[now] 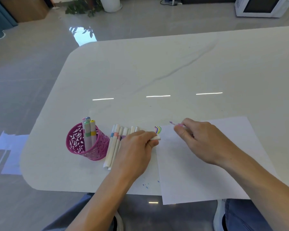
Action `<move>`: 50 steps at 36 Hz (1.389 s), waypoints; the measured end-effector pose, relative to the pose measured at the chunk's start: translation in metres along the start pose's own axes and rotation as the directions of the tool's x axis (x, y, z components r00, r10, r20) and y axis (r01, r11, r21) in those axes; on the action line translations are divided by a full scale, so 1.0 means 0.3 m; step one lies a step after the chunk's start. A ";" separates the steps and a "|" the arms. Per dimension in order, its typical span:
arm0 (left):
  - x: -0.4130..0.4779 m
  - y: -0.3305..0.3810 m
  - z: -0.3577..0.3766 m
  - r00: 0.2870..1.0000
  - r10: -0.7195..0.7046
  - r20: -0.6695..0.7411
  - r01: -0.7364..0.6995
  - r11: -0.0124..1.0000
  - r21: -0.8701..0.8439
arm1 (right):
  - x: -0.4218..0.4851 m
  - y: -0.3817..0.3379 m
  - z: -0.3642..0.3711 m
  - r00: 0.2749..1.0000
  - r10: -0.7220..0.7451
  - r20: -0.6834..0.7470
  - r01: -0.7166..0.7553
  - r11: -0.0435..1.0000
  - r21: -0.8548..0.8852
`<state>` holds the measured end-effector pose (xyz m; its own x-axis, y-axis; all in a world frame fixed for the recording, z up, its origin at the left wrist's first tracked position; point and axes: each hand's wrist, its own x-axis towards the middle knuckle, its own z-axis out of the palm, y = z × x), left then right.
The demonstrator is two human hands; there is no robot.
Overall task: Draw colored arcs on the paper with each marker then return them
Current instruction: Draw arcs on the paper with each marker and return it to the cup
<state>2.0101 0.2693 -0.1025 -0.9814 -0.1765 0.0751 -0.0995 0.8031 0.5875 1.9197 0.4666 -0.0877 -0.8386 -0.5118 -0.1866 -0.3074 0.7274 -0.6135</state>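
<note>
1. Head camera looked down on a white table [157, 72] with a sheet of paper [207, 164] lying at its near right side, the sheet's near edge hanging a little past the table rim.
2. The right hand [200, 140] was curled round a marker [178, 125], pinching its barrel between thumb and fingers. The purple tip pointed away and to the left, near the paper's far left corner. Whether the tip touched anything could not be told.
3. The left hand [137, 147] rested on the table just left of the paper, thumb and fingers pinching a short white cap [155, 138] — its end poked out toward the sheet's edge.
4. Colored arcs [158, 129] sat nested at the paper's far left corner — purple, blue, green and yellow, just beyond the cap.
5. A row of loose markers [115, 142] lay side by side on the table, partly under the left hand, with pastel bands around their white barrels.
6. A pink cutout holder [75, 142] stood upright just left of that row, and standing markers [89, 130] stuck out of it, caps up.
7. Small blue ink spots [146, 185] marked the table near its front edge, left of the paper.
8. Beyond the table were a glossy grey floor [32, 64], a potted plant [83, 5] and a white appliance [260, 7].
</note>
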 end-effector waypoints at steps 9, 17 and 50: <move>0.002 -0.030 0.040 0.996 0.073 0.041 -0.077 0.992 0.099 | 0.015 0.025 0.030 0.998 -0.068 -0.014 0.069 0.959 0.274; -0.002 -0.026 0.050 0.987 0.154 0.041 -0.159 0.972 0.174 | 0.051 0.016 0.055 1.000 0.019 0.021 -0.028 0.737 0.676; 0.010 -0.035 0.049 0.985 0.163 0.064 -0.171 0.972 0.163 | 0.113 0.044 0.180 0.982 0.131 -0.133 0.010 0.674 0.739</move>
<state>2.0059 0.2688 -0.1204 -0.9930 -0.0065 0.1182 0.0448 0.9034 0.4264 1.9113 0.4343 -0.1435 -0.9242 -0.3461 -0.1616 0.1164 0.1477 -0.9822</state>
